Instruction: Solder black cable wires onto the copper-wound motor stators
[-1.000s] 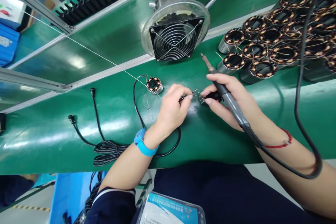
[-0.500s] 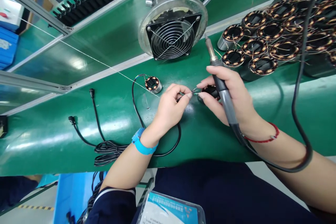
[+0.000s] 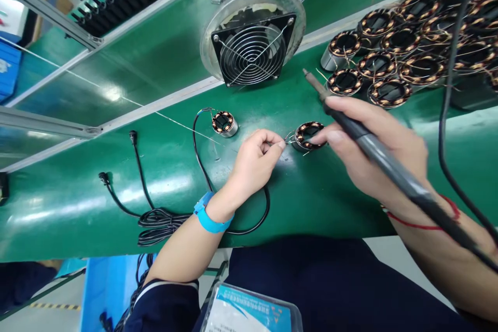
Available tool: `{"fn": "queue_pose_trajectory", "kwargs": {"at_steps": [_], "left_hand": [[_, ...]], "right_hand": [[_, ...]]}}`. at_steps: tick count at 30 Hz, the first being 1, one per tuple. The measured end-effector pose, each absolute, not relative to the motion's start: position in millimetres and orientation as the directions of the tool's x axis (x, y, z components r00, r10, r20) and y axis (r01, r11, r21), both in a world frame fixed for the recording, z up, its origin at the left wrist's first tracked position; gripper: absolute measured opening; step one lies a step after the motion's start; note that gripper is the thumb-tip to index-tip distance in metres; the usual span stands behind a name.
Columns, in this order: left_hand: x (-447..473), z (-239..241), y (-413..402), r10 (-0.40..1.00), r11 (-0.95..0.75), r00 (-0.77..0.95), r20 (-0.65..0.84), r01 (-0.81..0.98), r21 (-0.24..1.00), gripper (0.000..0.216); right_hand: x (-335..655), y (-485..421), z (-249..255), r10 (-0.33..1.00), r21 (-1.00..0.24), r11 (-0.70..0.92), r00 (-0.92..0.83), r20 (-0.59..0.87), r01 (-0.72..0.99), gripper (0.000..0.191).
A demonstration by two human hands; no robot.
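Observation:
A small stator with copper windings (image 3: 307, 135) lies on the green belt (image 3: 116, 187) in front of me. My left hand (image 3: 254, 161), with a blue wristband, is closed in a pinch on the end of a black cable (image 3: 264, 202) just left of the stator's lead wires. My right hand (image 3: 373, 142) is wrapped round a soldering iron (image 3: 373, 148), its tip pointing up and left; a fingertip rests on the stator's right side. A second stator (image 3: 224, 123) with a black cable attached lies further left.
A fume-extraction fan (image 3: 252, 52) on a metal duct stands behind the work spot. Several wound stators (image 3: 404, 57) are heaped at the back right. A thin solder wire (image 3: 116, 96) stretches in from the left. Coiled black cables (image 3: 155, 220) lie near the belt's front edge.
My right hand has slid right and tilted the iron flatter, uncovering the stator it was over. The left hand keeps its pinch at nearly the same spot.

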State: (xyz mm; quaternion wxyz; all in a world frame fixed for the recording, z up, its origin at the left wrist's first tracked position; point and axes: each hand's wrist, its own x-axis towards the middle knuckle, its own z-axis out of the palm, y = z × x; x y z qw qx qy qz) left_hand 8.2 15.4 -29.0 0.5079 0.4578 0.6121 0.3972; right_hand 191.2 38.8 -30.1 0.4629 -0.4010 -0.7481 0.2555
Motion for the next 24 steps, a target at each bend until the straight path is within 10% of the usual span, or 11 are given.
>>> {"fn": "queue_pose_trajectory", "kwargs": {"at_steps": [7,24], "left_hand": [[14,-26,16,0.934,0.347,-0.126,-0.335,0.093,0.933,0.016],[16,-27,16,0.942,0.321,-0.128,-0.311,0.073,0.944,0.019]], "right_hand": [[205,24,-37,0.674,-0.636,0.738,-0.214,0.707,0.224,0.029],[205,19,-47,0.685,-0.657,0.727,-0.264,0.679,0.197,0.021]]}}
